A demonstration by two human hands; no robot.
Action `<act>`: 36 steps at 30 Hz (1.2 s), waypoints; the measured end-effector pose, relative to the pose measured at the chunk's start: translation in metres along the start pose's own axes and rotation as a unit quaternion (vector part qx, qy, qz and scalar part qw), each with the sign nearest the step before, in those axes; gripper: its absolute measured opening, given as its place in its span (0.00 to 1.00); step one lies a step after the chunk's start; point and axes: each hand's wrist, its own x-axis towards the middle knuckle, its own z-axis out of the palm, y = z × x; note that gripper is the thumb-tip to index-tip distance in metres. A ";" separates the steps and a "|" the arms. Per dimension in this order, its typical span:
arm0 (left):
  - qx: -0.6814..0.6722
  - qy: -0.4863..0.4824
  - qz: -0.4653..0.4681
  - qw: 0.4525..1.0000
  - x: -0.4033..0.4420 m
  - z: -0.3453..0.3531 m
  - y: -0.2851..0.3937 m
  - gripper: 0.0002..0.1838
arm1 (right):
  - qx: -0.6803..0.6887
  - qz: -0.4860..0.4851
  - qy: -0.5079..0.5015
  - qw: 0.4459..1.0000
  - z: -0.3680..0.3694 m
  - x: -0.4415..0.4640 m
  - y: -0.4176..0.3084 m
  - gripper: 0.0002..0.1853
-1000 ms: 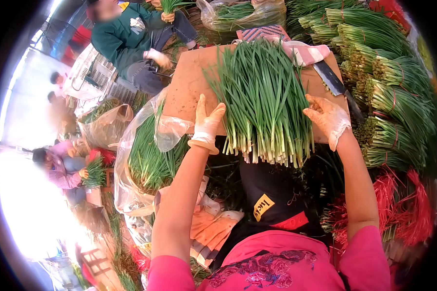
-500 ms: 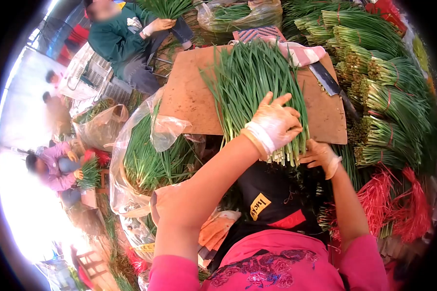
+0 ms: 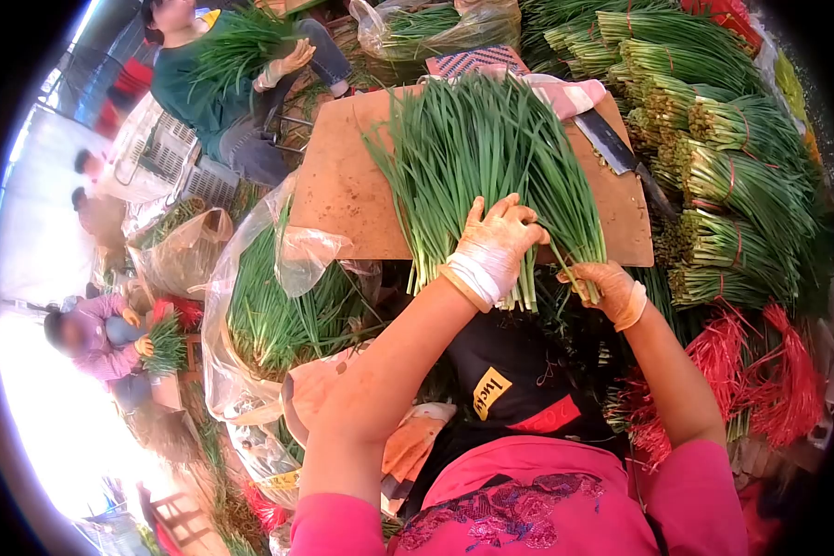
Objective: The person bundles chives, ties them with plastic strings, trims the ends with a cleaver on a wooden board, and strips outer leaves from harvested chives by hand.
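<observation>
A thick pile of long green leafy stalks (image 3: 473, 153) lies on a brown board (image 3: 343, 181), its pale stem ends hanging over the near edge. My left hand (image 3: 496, 248), gloved, rests on the stems near that edge with its fingers apart. At the pile's right side my right hand (image 3: 607, 289), also gloved, is closed round the pale ends of a small bunch of stalks (image 3: 570, 208), which fans slightly away from the rest. A knife with a dark handle (image 3: 612, 148) lies on the board's right side, beside a pink and white cloth (image 3: 570, 96).
Tied bundles of stalks (image 3: 732, 176) are stacked at the right, above red ties (image 3: 783, 371). A plastic bag of stalks (image 3: 278, 306) stands left of the board. A co-worker (image 3: 190, 88) at the upper left holds stalks; another person (image 3: 102, 338) sits at the far left.
My hands have come from both sides of the pile to its right part. My right hand has taken hold of a small bunch. The co-worker has raised a bunch of stalks.
</observation>
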 end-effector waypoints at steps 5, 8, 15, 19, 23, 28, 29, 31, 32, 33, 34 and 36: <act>0.105 -0.152 0.027 0.982 0.005 -0.012 0.013 0.21 | -0.049 -0.101 0.060 0.992 0.014 -0.029 -0.037 0.10; 0.117 -0.139 0.001 0.983 0.003 -0.004 0.014 0.20 | -0.027 -0.137 0.089 0.986 0.014 -0.045 -0.073 0.11; 0.025 0.010 -0.049 0.998 -0.012 0.007 0.004 0.13 | -0.113 -0.066 0.049 0.990 -0.035 -0.019 -0.087 0.18; -0.012 0.025 -0.084 0.996 -0.015 0.006 0.001 0.11 | -0.505 0.149 0.158 0.835 -0.033 -0.016 -0.100 0.29; -0.019 0.036 -0.087 0.995 -0.018 0.001 0.000 0.14 | -0.596 0.091 0.216 0.768 -0.002 -0.060 -0.118 0.29; -0.016 0.065 -0.075 0.995 -0.018 0.006 -0.002 0.15 | -0.635 0.024 0.083 0.768 0.006 -0.042 -0.019 0.23; -0.008 0.060 -0.077 0.995 -0.018 0.006 -0.001 0.16 | -0.490 0.076 0.051 0.867 0.010 -0.030 -0.007 0.20; 0.008 0.049 -0.080 0.996 -0.016 0.003 0.002 0.17 | -0.284 0.130 0.057 0.948 0.039 -0.023 -0.003 0.21; 0.035 0.046 -0.081 0.995 -0.015 0.000 0.005 0.19 | -0.516 -0.095 -0.041 0.850 0.038 -0.010 0.014 0.16; 0.048 0.061 -0.029 0.997 -0.014 -0.003 0.007 0.20 | -0.697 -0.341 -0.004 0.631 0.036 0.003 0.030 0.11; 0.060 0.078 0.023 0.995 -0.011 -0.006 0.009 0.20 | -0.604 -0.175 0.017 0.777 0.063 0.003 0.011 0.12; 0.080 0.057 0.120 0.988 0.000 -0.004 0.008 0.19 | -0.599 -0.045 0.007 0.800 0.087 0.010 -0.010 0.13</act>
